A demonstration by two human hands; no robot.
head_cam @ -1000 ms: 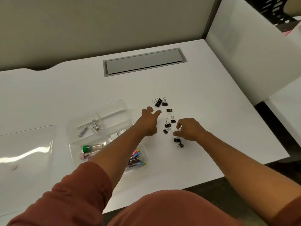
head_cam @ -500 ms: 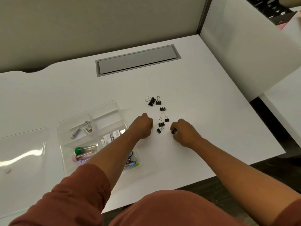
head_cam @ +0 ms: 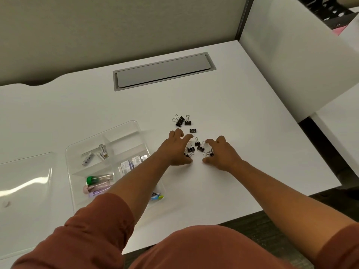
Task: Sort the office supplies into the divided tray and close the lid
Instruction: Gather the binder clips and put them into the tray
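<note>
**deskjockey:** How far along is this? The white desk (head_cam: pixel 242 117) has the clear plastic divided tray (head_cam: pixel 136 126) on its left side, partly loaded: tubes with green and pink caps in the near-left compartment, small white cylinders at the back-left, some little packets in the middle. The clear flat lid (head_cam: pixel 25 175) lies off to the tray's left, so closing isn't done.

**clipfan:** Yeah, and the small black binder clips (head_cam: pixel 183 121) are all on the desk, right of the tray. I'd say that's the last batch. The left hand (head_cam: pixel 174 150) and right hand (head_cam: pixel 221 154) are cupped around the nearest few, each grip curled with fingertips on the desk. Can't tell if any clip is actually pinched. The forearm hides the tray's near-right compartment.
</note>
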